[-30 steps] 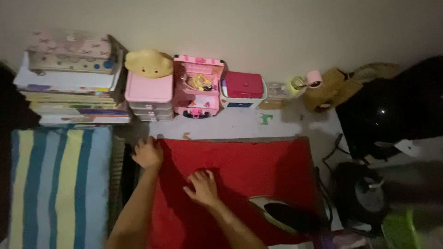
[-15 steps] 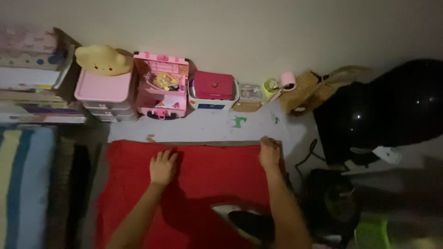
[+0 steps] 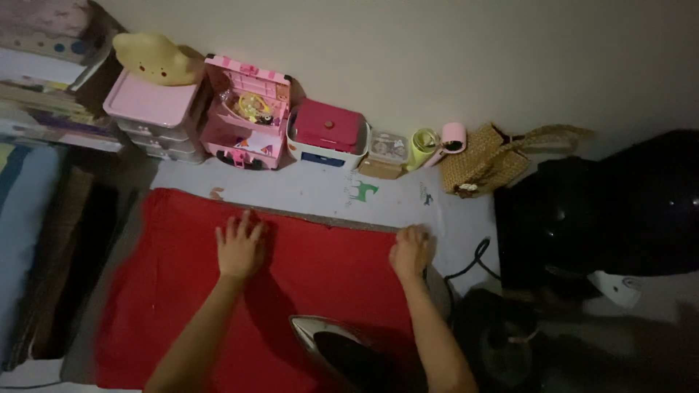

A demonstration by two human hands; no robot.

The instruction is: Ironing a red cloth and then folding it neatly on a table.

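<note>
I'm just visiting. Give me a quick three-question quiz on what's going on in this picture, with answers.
1. True or false: both hands rest on the red cloth.
2. Which hand is at the cloth's far right corner?
3. What lies on the cloth between the forearms: A) iron, B) book, C) cup?

Key:
1. True: left hand lies flat with fingers spread, right hand at the edge.
2. The right hand.
3. A, the iron.

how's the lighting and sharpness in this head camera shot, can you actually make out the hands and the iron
Head view: dim and soft throughout. The left hand and right hand read clearly, flat on the red cloth; the iron is mostly dark, only its pale rim catching light; the black mass at right loses all detail; the left edge is smeared.
</note>
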